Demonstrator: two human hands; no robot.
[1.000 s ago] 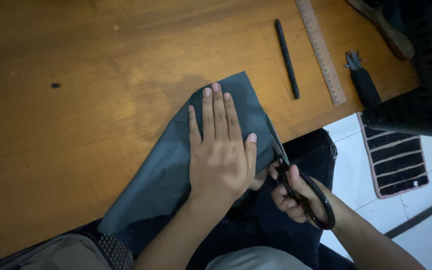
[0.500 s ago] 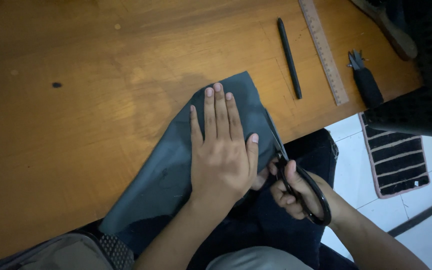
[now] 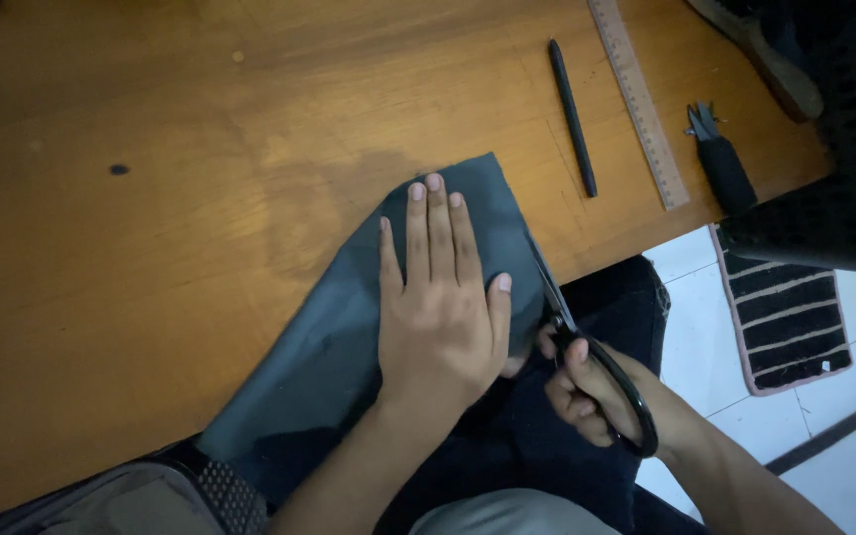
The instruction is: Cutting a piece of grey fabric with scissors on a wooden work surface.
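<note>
The left hand point(image 3: 441, 307) lay flat, fingers spread, on the cloth point(image 3: 369, 327) at the bench's point(image 3: 151, 248) near edge — the right hand point(image 3: 587, 391) gripped scissors point(image 3: 587, 347) at the cloth's right side.

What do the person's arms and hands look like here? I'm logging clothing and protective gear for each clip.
Both forearms are bare: no sleeve reaches into view on either. The left hand has no glove, ring or watch that shows, and its nails are short and unpainted. The right hand is likewise ungloved, with no wristband visible. Dark trousers cover the lap below.
</note>
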